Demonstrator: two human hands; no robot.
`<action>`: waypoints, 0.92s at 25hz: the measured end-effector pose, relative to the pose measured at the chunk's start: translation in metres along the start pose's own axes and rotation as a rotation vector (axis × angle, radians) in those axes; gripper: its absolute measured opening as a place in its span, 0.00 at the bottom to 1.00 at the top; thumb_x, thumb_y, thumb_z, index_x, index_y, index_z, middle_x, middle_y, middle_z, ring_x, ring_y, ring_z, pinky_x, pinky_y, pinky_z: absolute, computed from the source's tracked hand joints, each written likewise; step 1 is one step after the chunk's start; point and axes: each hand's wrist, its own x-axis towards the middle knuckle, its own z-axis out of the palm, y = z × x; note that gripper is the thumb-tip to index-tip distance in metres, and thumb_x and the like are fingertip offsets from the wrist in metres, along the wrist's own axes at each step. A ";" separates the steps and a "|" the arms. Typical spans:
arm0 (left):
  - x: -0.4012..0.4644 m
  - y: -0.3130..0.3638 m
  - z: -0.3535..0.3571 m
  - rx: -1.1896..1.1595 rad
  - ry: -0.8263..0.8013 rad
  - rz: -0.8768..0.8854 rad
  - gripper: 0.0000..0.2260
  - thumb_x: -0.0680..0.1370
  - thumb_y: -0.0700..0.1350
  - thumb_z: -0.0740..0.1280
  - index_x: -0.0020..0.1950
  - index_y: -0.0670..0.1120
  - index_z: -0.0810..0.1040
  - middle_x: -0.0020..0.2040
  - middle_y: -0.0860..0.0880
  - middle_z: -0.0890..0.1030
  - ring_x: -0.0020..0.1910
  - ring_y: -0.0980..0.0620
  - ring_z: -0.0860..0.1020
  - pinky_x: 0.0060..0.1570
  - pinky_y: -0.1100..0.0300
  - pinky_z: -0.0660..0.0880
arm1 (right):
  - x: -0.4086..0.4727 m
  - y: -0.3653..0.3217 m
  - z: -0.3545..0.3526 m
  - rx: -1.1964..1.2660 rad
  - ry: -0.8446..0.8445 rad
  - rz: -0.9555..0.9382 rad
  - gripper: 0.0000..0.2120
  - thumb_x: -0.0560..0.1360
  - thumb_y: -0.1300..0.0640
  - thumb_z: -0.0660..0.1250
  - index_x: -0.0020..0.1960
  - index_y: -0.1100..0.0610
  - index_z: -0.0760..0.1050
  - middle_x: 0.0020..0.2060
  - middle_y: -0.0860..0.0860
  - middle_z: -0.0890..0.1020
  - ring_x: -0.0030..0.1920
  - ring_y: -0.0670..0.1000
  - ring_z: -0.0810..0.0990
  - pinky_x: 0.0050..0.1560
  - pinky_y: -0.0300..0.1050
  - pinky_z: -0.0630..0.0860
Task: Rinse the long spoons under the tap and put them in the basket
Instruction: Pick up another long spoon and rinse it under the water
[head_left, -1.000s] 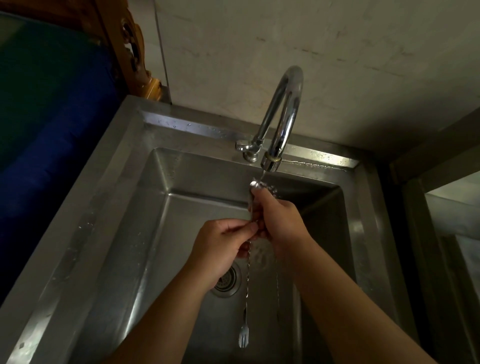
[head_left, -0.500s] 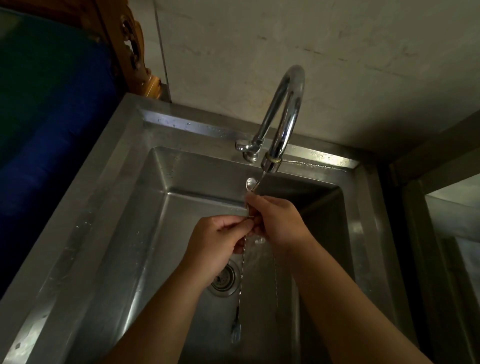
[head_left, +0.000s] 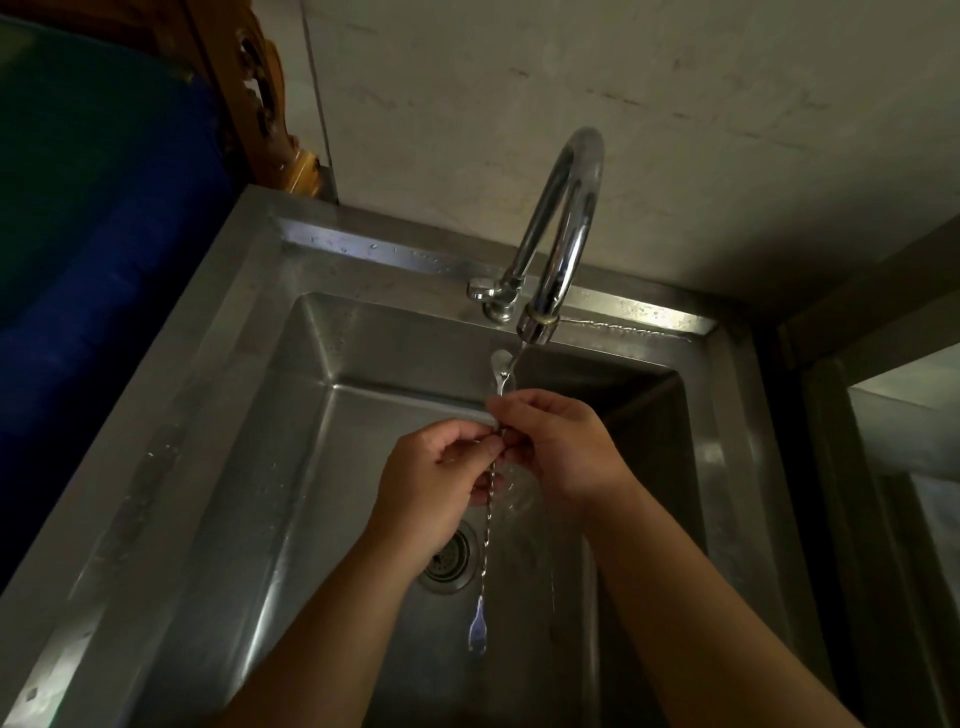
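Spoon (head_left: 489, 512) upright over the sink (head_left: 322, 415), held between both hands; we note one long spoon only, with a twisted stem. Its bowl sits at the top, just under the tap (head_left: 563, 228) outlet, and a thin stream of water (head_left: 515, 356) runs onto it. The lower end, flattened and forked-looking, hangs free above the sink floor, near the drain (head_left: 452, 561) and a little to its right.

We see the left hand (head_left: 431, 488) closed on the stem from the left, thumb and fingertips pinching it below the bowl. The right hand (head_left: 563, 447) is closed on the same stem from the right, fingers curled over it slightly higher up. The two hands touch each other at the stem. Both forearms come in from the bottom edge, bare.

Water spreads in a small splash just below the right hand. The sink is stainless steel, deep and rectangular, with droplets along its back ledge. The tap is a chrome gooseneck with a small lever (head_left: 480, 288) at its base on the left. Behind it stands a pale wall (head_left: 675, 104). To the left of the sink we note a dark blue surface (head_left: 93, 291) and a piece of carved wood (head_left: 270, 119). Light is dim; we cannot tell whether the spoon carries any residue.
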 end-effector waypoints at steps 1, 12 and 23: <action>0.000 0.000 0.001 -0.006 0.004 0.000 0.10 0.78 0.44 0.73 0.44 0.59 0.87 0.41 0.48 0.89 0.36 0.49 0.88 0.36 0.58 0.83 | 0.000 0.000 0.000 -0.004 0.000 -0.002 0.07 0.74 0.61 0.74 0.38 0.56 0.85 0.29 0.53 0.81 0.31 0.50 0.81 0.36 0.43 0.81; 0.006 -0.013 -0.006 0.111 0.006 0.020 0.03 0.72 0.52 0.74 0.43 0.59 0.87 0.37 0.55 0.86 0.36 0.47 0.86 0.40 0.46 0.85 | -0.004 -0.010 0.005 -0.242 0.145 -0.053 0.24 0.74 0.40 0.73 0.37 0.63 0.82 0.28 0.54 0.82 0.28 0.50 0.81 0.29 0.40 0.79; 0.005 -0.002 -0.007 0.087 0.004 0.054 0.03 0.75 0.50 0.74 0.44 0.58 0.87 0.41 0.54 0.88 0.37 0.51 0.87 0.34 0.59 0.82 | -0.003 -0.016 0.007 -0.312 0.096 -0.081 0.17 0.74 0.49 0.76 0.40 0.64 0.83 0.27 0.51 0.82 0.28 0.48 0.81 0.31 0.37 0.78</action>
